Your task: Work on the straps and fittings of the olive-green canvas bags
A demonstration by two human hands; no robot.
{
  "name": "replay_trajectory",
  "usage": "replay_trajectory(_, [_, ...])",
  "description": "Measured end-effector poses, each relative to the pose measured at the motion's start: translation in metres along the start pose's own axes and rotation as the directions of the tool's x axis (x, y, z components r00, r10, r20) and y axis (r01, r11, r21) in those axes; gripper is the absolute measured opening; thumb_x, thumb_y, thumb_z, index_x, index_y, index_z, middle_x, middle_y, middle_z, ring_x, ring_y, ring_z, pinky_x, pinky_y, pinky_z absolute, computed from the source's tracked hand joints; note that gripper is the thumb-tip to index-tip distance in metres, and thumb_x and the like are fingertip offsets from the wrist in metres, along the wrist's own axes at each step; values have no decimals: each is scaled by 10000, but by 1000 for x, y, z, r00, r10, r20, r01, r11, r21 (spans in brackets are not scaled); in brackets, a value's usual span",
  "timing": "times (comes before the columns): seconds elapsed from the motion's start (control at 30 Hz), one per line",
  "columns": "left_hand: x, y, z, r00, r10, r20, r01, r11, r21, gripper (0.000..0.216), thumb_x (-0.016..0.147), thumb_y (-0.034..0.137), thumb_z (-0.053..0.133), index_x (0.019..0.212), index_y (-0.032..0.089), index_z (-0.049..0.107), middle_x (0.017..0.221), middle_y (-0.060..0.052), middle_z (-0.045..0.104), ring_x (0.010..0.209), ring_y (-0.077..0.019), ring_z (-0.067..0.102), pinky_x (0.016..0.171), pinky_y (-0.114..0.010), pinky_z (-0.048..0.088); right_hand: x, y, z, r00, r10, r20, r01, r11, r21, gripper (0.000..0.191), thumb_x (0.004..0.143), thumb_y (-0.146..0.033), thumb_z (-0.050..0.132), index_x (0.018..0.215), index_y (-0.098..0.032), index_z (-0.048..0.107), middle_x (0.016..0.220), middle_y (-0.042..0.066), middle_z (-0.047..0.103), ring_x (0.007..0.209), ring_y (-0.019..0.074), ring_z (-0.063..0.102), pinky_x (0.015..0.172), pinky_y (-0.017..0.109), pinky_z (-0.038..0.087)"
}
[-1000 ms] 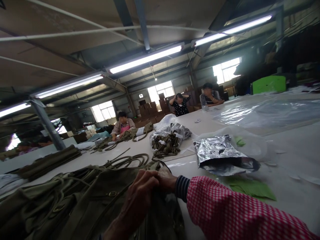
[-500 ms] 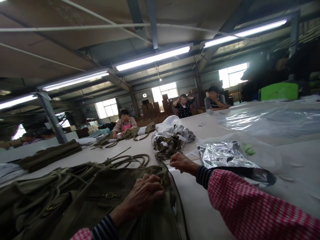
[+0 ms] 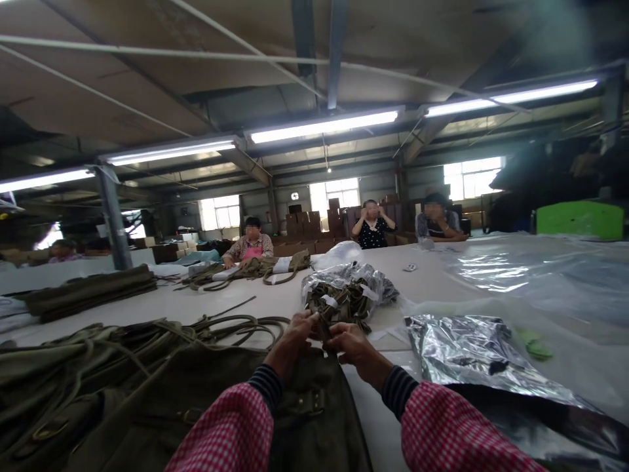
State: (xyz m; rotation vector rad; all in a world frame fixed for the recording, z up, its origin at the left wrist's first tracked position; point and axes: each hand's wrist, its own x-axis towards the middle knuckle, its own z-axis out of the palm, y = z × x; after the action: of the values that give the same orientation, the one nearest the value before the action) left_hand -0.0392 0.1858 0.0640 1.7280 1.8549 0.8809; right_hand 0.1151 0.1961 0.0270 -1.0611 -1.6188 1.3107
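Observation:
An olive-green canvas bag [image 3: 236, 387] with buckles lies on the table in front of me. At its far end a short olive strap [image 3: 323, 331] is raised between my hands. My left hand [image 3: 293, 341] pinches this strap from the left. From the right, the fingers of my right hand [image 3: 354, 347] are closed on the same strap, close to my left. Just beyond my hands sits a clear plastic bag [image 3: 376, 278] full of olive straps with white tags. The strap's lower end is hidden behind my fingers.
Silver foil packaging [image 3: 457, 347] lies right of my hands, with clear plastic sheeting [image 3: 521, 269] beyond it. A rolled olive cloth [image 3: 93, 292] is at the far left. Three people sit across the white table [image 3: 196, 305], one by more olive straps [image 3: 250, 269]. A green panel [image 3: 580, 219] stands at the back right.
My left hand has lifted off the bag and moved forward to meet my right. Both hands now hold the strap between them. The view has levelled out.

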Motion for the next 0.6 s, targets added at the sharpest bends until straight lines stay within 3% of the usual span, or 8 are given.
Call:
replay_trajectory(0.13, [19, 11, 10, 997, -11, -74, -2, 986, -168, 313, 1002, 424, 550, 993, 128, 649, 837, -16, 672, 689, -128, 650, 635, -282, 565, 3, -17, -18, 990, -131, -60, 119, 977, -176, 166, 650, -161, 581, 793, -147, 663, 736, 49, 664, 696, 182, 615, 573, 253, 442])
replay_trajectory(0.2, [22, 16, 14, 991, 1, -136, -28, 981, -193, 340, 987, 433, 559, 850, 134, 644, 691, 19, 619, 598, -115, 610, 569, -250, 514, 10, -32, -25, 961, -251, -113, 213, 938, -274, 290, 686, -118, 566, 949, -158, 681, 974, 81, 703, 868, 192, 631, 719, 271, 478])
replay_trajectory(0.27, [21, 20, 17, 978, 20, -208, -60, 981, -186, 365, 957, 445, 587, 747, 149, 629, 613, 35, 569, 577, -117, 592, 551, -236, 466, 20, -45, -30, 939, -333, -88, 282, 890, -357, 463, 687, -67, 567, 1121, -193, 666, 1153, 73, 687, 950, 182, 632, 802, 266, 478])
replay_trajectory(0.33, [20, 22, 17, 960, 25, -278, -67, 987, -144, 380, 944, 435, 598, 684, 158, 612, 594, 33, 549, 602, -126, 590, 574, -242, 448, 31, -52, -32, 943, -332, -5, 300, 856, -422, 526, 677, -44, 584, 1177, -189, 662, 1071, 60, 722, 845, 170, 664, 737, 249, 494])
replay_trajectory(0.47, [19, 17, 18, 936, -25, -350, 15, 999, -34, 340, 972, 408, 586, 755, 149, 628, 715, 11, 623, 705, -142, 617, 709, -305, 515, 44, -48, -29, 963, -250, 101, 263, 787, -558, 233, 792, -138, 573, 972, -100, 716, 690, 44, 699, 589, 160, 652, 545, 224, 460])
replay_trajectory(0.6, [26, 7, 26, 939, -115, -324, 130, 991, 25, 299, 977, 427, 593, 935, 139, 662, 887, -21, 682, 798, -159, 659, 769, -346, 560, 45, -44, -25, 942, -275, 190, 326, 625, -709, 144, 800, -153, 581, 791, -121, 721, 748, 88, 714, 745, 198, 684, 652, 245, 462])
